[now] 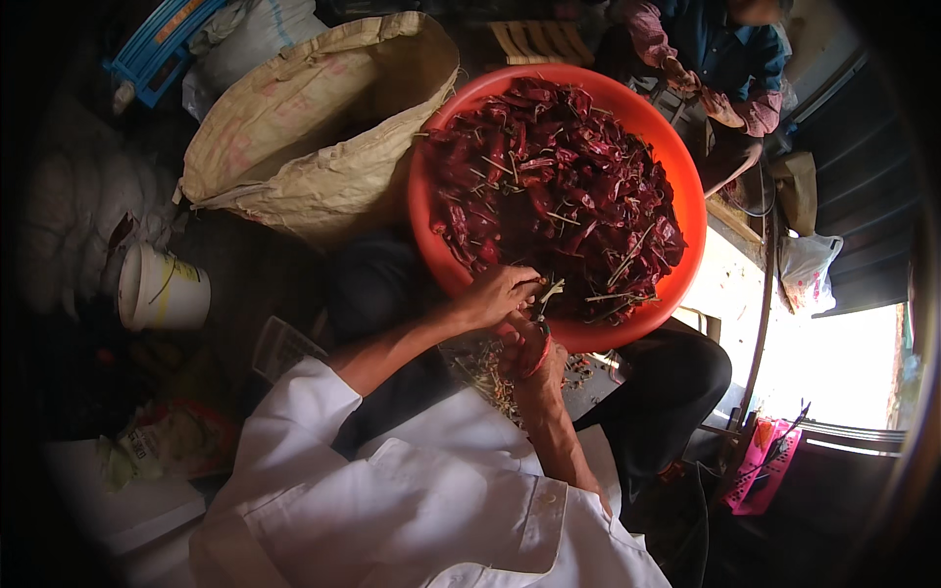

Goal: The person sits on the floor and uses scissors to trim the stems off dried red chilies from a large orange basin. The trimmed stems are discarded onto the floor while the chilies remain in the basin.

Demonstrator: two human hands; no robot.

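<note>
A large orange-red plastic basin (687, 213) full of dried red chillies (559, 176) is in front of me, some with pale stems. At its near rim, my left hand (496, 295) pinches a small bunch of chilli stems (551, 291). Just below it, my right hand (535, 361) is closed around a red-handled tool (545, 351), which looks like scissors. The fingers and shade cover most of the tool, so its blades are hard to make out. Both hands are close together, nearly touching. Cut stems and bits (491, 373) are scattered on the floor beneath them.
A wide-mouthed woven sack (294, 132) stands left of the basin. Farther left are a white bucket (165, 290) and pale sacks (95, 213). Another person (720, 66) sits beyond the basin. A pink perforated basket (764, 467) is at the right, near a bright doorway.
</note>
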